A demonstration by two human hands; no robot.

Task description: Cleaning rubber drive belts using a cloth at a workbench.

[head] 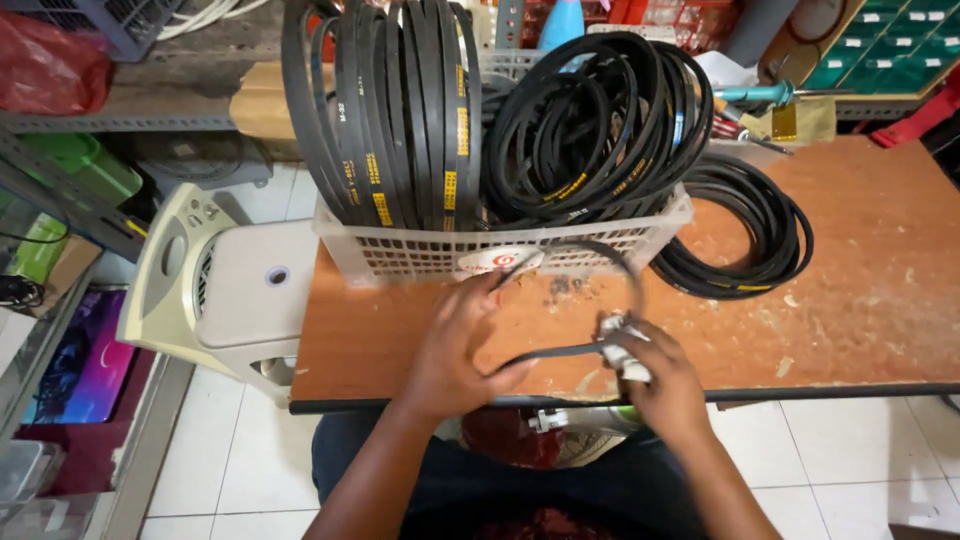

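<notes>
Risk: I judge belt [600,262] may slip; left hand [462,345] and right hand [660,380] pinch it loosely over bench [860,300].

Table [860,300]: basket [420,250] on its far left part, upright belts [400,110] in the basket's left half, coiled belts [600,120] in its right half. Loose belt coil [745,235] on the table, right of the basket. Fan housing [215,280] on the floor, left of the table. Shelving [60,160] at far left.
</notes>
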